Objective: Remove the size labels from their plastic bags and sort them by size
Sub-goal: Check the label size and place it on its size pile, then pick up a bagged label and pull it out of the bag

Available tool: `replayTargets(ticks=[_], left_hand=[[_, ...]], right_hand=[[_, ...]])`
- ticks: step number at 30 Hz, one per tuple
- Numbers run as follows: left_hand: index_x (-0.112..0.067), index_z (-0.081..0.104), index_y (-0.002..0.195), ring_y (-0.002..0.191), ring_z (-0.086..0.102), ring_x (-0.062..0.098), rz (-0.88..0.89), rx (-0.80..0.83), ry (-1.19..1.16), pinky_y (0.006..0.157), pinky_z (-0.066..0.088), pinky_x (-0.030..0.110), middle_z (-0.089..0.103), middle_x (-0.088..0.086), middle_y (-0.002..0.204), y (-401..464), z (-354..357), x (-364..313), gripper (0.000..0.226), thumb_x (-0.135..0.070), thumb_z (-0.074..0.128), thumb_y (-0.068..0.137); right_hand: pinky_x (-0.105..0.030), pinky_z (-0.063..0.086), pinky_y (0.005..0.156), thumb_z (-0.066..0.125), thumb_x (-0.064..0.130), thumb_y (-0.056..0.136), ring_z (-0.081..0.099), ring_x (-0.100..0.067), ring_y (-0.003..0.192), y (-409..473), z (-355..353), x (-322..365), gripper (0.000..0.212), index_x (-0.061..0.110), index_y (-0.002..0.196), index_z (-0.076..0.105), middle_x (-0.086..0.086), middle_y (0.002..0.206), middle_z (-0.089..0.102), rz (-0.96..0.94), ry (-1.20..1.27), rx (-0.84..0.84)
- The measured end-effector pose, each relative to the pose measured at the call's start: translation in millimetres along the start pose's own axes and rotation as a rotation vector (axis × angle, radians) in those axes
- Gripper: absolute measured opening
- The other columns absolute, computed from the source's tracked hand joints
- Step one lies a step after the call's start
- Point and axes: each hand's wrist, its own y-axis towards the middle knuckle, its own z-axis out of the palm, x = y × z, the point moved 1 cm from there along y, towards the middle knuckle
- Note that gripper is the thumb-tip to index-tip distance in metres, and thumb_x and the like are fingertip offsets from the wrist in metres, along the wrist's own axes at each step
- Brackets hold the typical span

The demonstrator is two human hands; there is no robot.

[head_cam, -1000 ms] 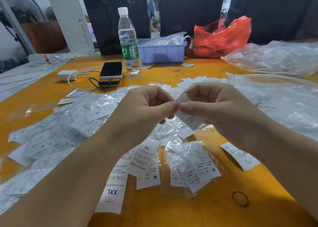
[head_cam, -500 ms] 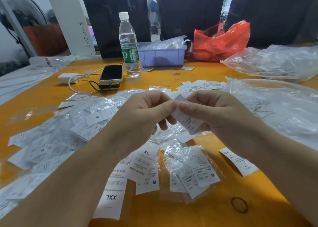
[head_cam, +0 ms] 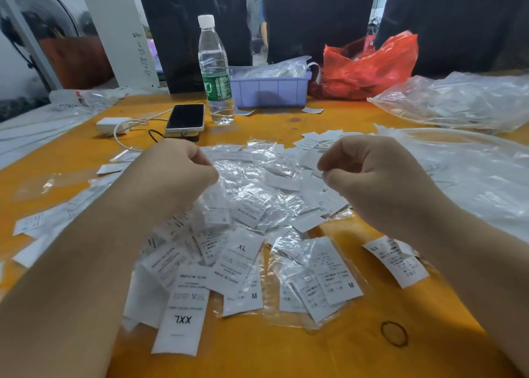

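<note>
My left hand (head_cam: 177, 174) is curled and pinches a small clear plastic bag (head_cam: 215, 205), which hangs blurred under its fingers. My right hand (head_cam: 372, 177) is off to the right, thumb and forefinger pinched on a small stack of white size labels (head_cam: 329, 198) that hangs below the thumb. Between and under my hands lies a heap of bagged and loose labels (head_cam: 257, 203) on the orange table (head_cam: 286, 349). Near me I read an XXL label (head_cam: 183, 319), an XL label (head_cam: 242, 247), a bagged M bundle (head_cam: 332, 274) and an XS label (head_cam: 396, 260).
A phone (head_cam: 186, 118), a charger with cable (head_cam: 110, 125) and a water bottle (head_cam: 215, 74) stand behind the heap. Further back are a lilac tray (head_cam: 270, 88) and a red bag (head_cam: 369, 65). Large clear bags (head_cam: 458, 99) fill the right side. A rubber band (head_cam: 394, 333) lies near the front.
My hands were together, both pinching one small bag of labels. They have pulled apart, the left going left with the bag and the right going right with the labels.
</note>
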Motion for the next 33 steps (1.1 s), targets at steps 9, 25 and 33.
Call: replayTargets(ticks=[9,25,33], left_hand=[[-0.036,0.057,0.099,0.114,0.042,0.014,0.359,-0.025,0.148,0.096,0.04,0.038,0.045,-0.008,0.11,-22,31,-15,0.013,-0.039,0.062,0.087],[-0.044,0.061,0.117,0.123,0.036,0.011,0.481,0.308,0.307,0.097,0.034,0.031,0.05,-0.015,0.123,-19,57,-14,0.024,-0.044,0.049,0.095],[-0.043,0.058,0.12,0.126,0.032,0.013,0.498,0.285,0.34,0.106,0.032,0.037,0.046,-0.015,0.13,-20,58,-13,0.026,-0.041,0.048,0.096]], right_hand=[[-0.029,0.035,0.098,0.061,0.043,0.09,0.035,-0.01,0.126,-3,18,-12,0.04,0.033,0.128,0.054,0.013,0.13,0.044,0.025,-0.4,0.345],[-0.03,0.036,0.08,0.068,0.06,0.074,0.041,-0.014,0.107,-4,17,-10,0.036,0.029,0.091,0.059,0.01,0.107,0.048,0.053,-0.537,0.336],[-0.016,0.034,0.065,0.069,0.031,0.086,0.046,-0.009,0.092,-4,15,-10,0.01,0.026,0.09,0.061,0.011,0.097,0.051,0.005,-0.491,0.26]])
